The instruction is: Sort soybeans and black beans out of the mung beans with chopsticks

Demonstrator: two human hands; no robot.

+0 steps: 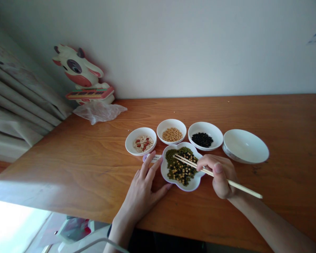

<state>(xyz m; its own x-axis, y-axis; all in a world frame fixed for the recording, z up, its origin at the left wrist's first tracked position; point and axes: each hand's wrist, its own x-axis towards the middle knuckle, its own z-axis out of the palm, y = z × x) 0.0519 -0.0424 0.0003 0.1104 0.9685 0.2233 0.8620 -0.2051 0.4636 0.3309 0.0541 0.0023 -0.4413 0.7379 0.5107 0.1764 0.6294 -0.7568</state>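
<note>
A flower-shaped white dish near the table's front holds mixed green, yellow and black beans. My right hand is closed round a pair of wooden chopsticks, whose tips rest over the beans in the dish. My left hand lies flat on the wood beside the dish's left rim, fingers spread, thumb touching the rim. Behind the dish stand three small white bowls: one with pale and reddish seeds, one with yellow soybeans, one with black beans.
An empty larger white bowl sits to the right. A small label lies under my left fingertips. A cow-shaped toy and a crumpled plastic bag occupy the back left corner, by a curtain.
</note>
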